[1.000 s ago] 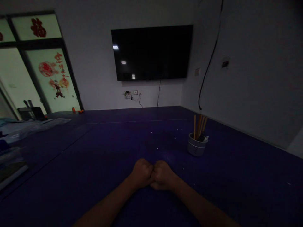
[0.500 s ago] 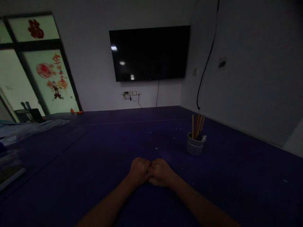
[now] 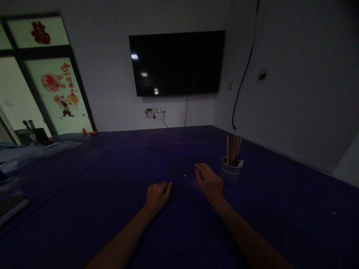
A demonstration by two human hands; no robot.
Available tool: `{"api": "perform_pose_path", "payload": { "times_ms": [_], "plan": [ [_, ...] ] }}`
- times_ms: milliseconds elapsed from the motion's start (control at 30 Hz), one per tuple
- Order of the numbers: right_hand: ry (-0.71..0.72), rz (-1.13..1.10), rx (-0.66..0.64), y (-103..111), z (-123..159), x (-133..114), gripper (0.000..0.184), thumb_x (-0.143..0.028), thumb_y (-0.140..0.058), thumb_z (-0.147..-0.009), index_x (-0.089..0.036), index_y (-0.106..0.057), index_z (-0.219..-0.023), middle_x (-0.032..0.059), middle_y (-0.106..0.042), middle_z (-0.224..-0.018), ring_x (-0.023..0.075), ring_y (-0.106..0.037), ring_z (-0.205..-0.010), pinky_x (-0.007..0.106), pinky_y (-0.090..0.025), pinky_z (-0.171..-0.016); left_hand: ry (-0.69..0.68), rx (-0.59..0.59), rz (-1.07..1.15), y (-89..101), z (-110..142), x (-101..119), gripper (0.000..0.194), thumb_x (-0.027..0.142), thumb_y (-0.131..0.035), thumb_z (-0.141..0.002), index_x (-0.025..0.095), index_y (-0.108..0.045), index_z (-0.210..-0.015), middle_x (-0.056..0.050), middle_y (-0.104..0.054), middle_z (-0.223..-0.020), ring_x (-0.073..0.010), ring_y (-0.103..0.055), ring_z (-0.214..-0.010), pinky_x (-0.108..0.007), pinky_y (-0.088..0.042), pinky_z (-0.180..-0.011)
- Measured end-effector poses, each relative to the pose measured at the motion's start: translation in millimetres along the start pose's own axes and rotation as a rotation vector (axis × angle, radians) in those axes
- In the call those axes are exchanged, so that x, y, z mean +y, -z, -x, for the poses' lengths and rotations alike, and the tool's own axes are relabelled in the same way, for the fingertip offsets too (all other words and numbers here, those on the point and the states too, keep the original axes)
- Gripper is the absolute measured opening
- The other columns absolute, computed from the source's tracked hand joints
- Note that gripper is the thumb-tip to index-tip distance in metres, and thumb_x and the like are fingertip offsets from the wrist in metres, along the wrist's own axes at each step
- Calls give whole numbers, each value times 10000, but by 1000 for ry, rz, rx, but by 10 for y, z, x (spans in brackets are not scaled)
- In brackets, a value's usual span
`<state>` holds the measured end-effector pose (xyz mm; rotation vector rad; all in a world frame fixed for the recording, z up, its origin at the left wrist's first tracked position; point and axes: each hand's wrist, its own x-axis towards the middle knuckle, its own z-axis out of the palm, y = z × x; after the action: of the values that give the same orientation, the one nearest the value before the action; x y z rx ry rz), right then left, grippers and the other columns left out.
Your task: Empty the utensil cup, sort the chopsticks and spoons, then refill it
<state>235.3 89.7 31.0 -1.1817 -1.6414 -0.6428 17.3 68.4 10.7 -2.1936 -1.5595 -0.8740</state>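
Observation:
My left hand (image 3: pixel 157 195) rests on the dark blue-purple tabletop (image 3: pixel 134 164), its fingers curled into a loose fist and the thumb sticking out. I see nothing in it. My right hand (image 3: pixel 209 181) is farther forward, palm down, with fingers loosely bent and apart and nothing visible in them. Just to its right stands a grey cup (image 3: pixel 230 174) holding several wooden sticks (image 3: pixel 234 149) and something white at its rim. Whether the hand touches the cup is hard to tell. Small white scraps lie near the right hand.
Clear plastic sheeting (image 3: pixel 53 151) lies at the far left. A black television (image 3: pixel 179 63) hangs on the back wall above sockets and cables. A loose black cable (image 3: pixel 242 86) dangles on the right wall. Small orange items (image 3: pixel 89 132) sit at the back left edge.
My two fists, pressed together before, have parted. The right hand moved forward and right toward the cup and its fingers loosened; the left moved slightly left.

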Motion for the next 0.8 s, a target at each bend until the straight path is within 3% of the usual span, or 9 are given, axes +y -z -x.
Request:
{"api": "perform_pose_path", "payload": {
  "times_ms": [67, 133, 300, 400, 600, 800],
  "plan": [
    [-217, 157, 13, 29, -54, 168, 295, -243, -424, -898, -205, -643, -1091, 98, -602, -1193, 180, -641, -788, 267, -467, -596, -4, 0, 1, -19, 0, -6, 523, 409, -268, -929, 183, -559, -557, -22, -562, -484, -131, -524, -463, -220, -261, -458],
    [-346, 276, -17, 77, -94, 304, 329, -234, -410, -888, -207, -622, -1139, 120, -537, -1286, 199, -646, -757, 300, -472, -575, -24, -2, 9, -36, 5, -3, 524, 409, -268, -926, 183, -562, -555, -23, -559, -484, -134, -522, -459, -222, -264, -457],
    [-466, 298, -127, 157, -121, 472, 385, -209, -396, -870, -173, -573, -1210, 191, -587, -1168, 273, -649, -775, 395, -489, -627, -32, -5, 38, -48, 13, 7, 506, 404, -287, -919, 181, -574, -566, -26, -560, -496, -138, -518, -462, -225, -289, -470],
    [-478, 263, -181, 141, -104, 526, 395, -173, -382, -862, -145, -567, -1210, 201, -619, -1042, 303, -644, -788, 424, -480, -644, -24, -12, 63, -39, 14, 8, 500, 399, -297, -919, 179, -577, -569, -27, -558, -497, -141, -523, -474, -224, -298, -482],
    [-396, 288, -184, 99, -65, 602, 404, -62, -350, -796, -148, -620, -1084, 138, -628, -946, 255, -616, -783, 359, -460, -643, -47, -17, 61, -46, 22, 13, 497, 392, -301, -921, 180, -580, -569, -27, -569, -509, -138, -525, -477, -224, -311, -484],
    [-268, 53, -92, 45, -46, 408, 351, -93, -346, -821, -173, -597, -1055, 92, -613, -928, 213, -592, -830, 322, -466, -698, -65, 11, 71, -50, 10, 20, 462, 383, -316, -919, 178, -578, -598, -28, -585, -533, -141, -547, -496, -233, -368, -504]
  ]
}}
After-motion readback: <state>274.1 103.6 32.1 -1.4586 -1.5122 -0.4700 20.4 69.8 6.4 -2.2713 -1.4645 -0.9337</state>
